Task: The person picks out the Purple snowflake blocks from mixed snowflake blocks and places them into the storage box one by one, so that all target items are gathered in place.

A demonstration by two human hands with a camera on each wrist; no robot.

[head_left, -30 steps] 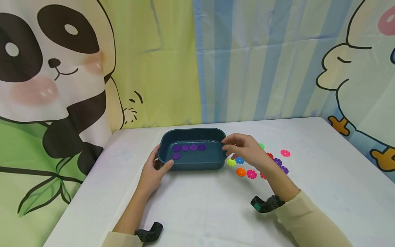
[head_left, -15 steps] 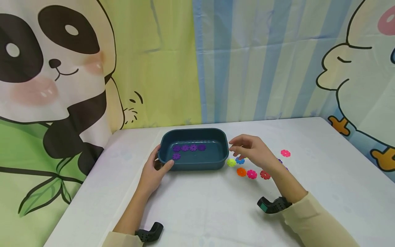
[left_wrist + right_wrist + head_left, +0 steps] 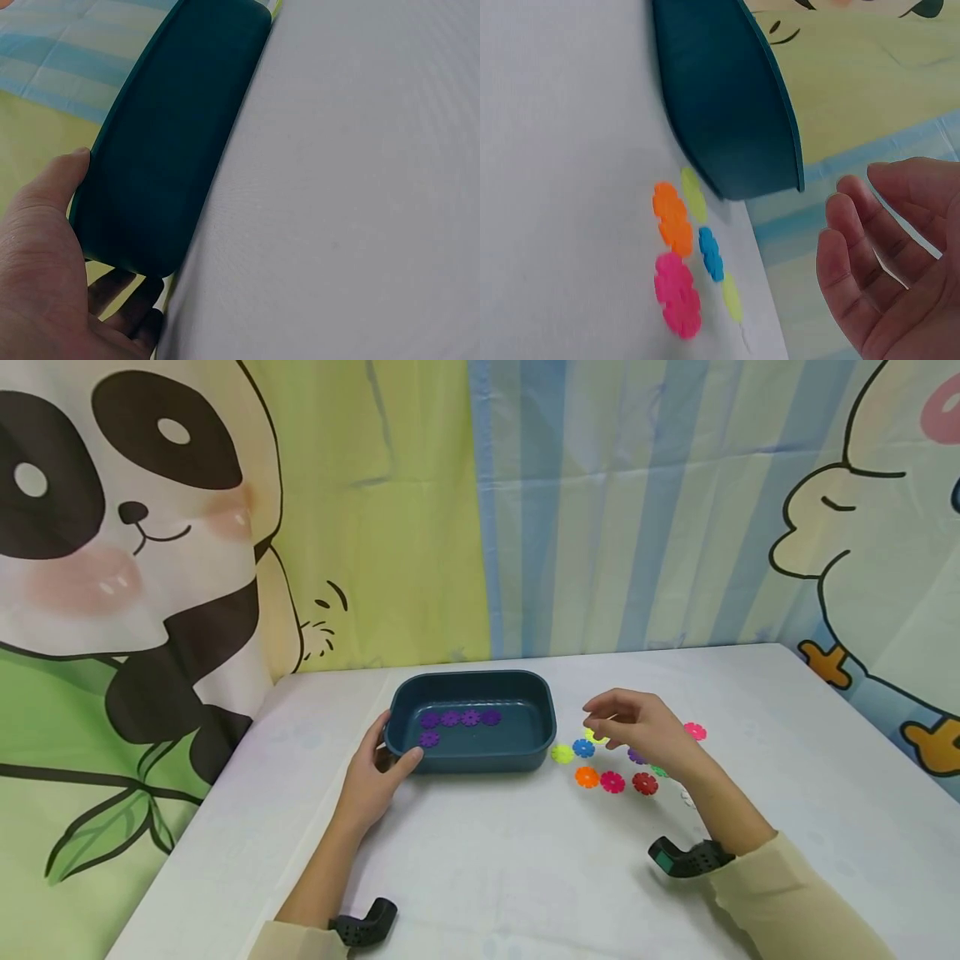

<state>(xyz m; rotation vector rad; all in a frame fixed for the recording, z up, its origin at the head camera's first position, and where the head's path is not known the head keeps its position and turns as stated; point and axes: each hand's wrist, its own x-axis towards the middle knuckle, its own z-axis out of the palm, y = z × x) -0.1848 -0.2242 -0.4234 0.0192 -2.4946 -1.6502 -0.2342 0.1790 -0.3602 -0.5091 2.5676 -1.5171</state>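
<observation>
A dark teal plastic tray (image 3: 483, 762) stands on the white table, with several purple flower-shaped discs (image 3: 471, 717) lying in it. My left hand (image 3: 372, 783) grips the tray's left end, thumb on the near rim and fingers round the side; the left wrist view shows that thumb at the edge of the wall (image 3: 161, 142). Over the loose discs to the right hovers my right hand (image 3: 648, 731), loosely curled and apart from the tray. In the right wrist view nothing sits between its fingers (image 3: 840, 274).
Right of the tray lie an orange disc (image 3: 587, 777), a pink disc (image 3: 612, 782), a red disc (image 3: 645, 784), a blue disc (image 3: 583, 748) and a yellow-green disc (image 3: 562, 754). Other discs are partly hidden under the right hand and forearm. Printed curtains (image 3: 600, 510) hang behind the table (image 3: 495, 868).
My right hand has moved right, from beside the tray's right rim to above the loose discs, uncovering some and covering others. The left hand and tray stay almost still.
</observation>
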